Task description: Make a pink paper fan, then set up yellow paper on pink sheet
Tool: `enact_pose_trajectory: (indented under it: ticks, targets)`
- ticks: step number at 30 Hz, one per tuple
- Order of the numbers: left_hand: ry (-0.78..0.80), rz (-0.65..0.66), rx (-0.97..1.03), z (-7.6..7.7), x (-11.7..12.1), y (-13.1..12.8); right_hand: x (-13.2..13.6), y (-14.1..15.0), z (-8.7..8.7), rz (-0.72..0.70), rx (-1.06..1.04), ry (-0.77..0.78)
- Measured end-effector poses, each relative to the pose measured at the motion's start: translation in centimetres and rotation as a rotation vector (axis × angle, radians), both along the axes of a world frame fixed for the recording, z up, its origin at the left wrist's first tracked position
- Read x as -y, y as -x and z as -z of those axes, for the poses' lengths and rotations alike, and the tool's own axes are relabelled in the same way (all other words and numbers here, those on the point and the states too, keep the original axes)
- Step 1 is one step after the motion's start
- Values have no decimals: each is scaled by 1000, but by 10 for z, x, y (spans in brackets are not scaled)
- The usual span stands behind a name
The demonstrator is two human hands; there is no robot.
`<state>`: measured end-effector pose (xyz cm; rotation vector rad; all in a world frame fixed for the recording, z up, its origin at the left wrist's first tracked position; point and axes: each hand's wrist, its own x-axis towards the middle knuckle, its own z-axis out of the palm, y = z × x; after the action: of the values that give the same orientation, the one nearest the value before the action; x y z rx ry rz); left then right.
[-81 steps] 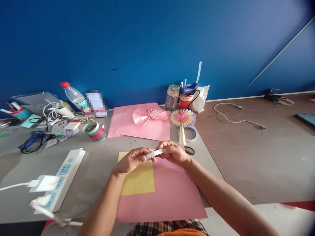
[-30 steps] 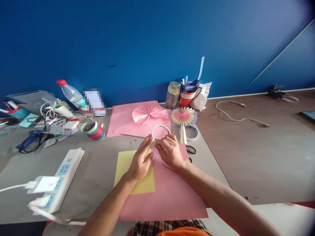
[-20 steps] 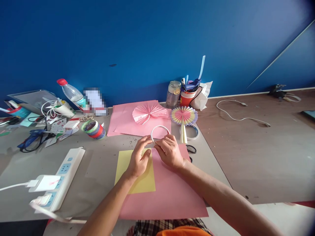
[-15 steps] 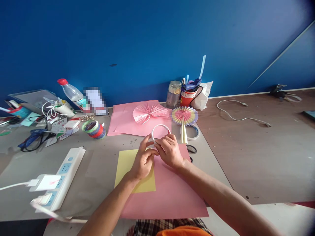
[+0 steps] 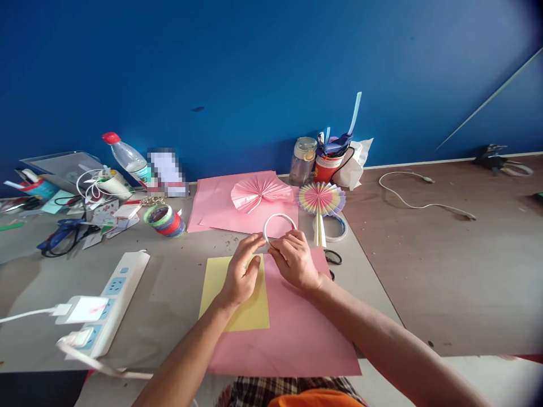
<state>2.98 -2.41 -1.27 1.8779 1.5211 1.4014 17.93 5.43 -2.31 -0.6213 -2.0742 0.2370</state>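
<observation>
My right hand [image 5: 294, 259] is closed on a thin white ring, which looks like a roll of tape [image 5: 265, 228], and holds it upright. My left hand [image 5: 242, 271] is beside it, thumb and fingers apart, its fingertips near the ring's lower left edge; whether they touch it I cannot tell. Both hands are over a large pink sheet [image 5: 292, 345] and a smaller yellow sheet [image 5: 212, 299] lying on it. Beyond them, a pleated pink paper fan [image 5: 261, 192] rests on more pink paper [image 5: 207, 206]. To its right lies a multicoloured paper fan [image 5: 321, 200] with a pale yellow handle.
Another tape roll [image 5: 343, 229] and black-handled scissors [image 5: 333, 257] lie right of the pink sheet. A clear bottle [image 5: 302, 164] and a red cup [image 5: 327, 168] of tools stand behind. Left are a power strip [image 5: 121, 299], a yarn-wrapped cup [image 5: 166, 220] and clutter.
My left thumb has moved away from the right hand's fingers, and the left hand has opened. The right hand still holds the ring. The view has shifted slightly.
</observation>
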Motion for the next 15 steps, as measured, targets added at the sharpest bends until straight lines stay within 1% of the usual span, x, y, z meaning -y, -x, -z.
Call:
enact_pose_trajectory:
  ticks: [7, 10, 12, 15]
  targets:
    - [-19, -96, 29, 2, -2, 1, 5, 2, 0, -69, 42, 64]
    - [-13, -51, 24, 3, -2, -3, 1, 2, -1, -31, 21, 78]
    - [1, -27, 69, 2, -3, -3, -1, 1, -1, -15, 13, 72]
    - [31, -60, 167, 2, -3, -1, -2, -2, 0, -40, 31, 70]
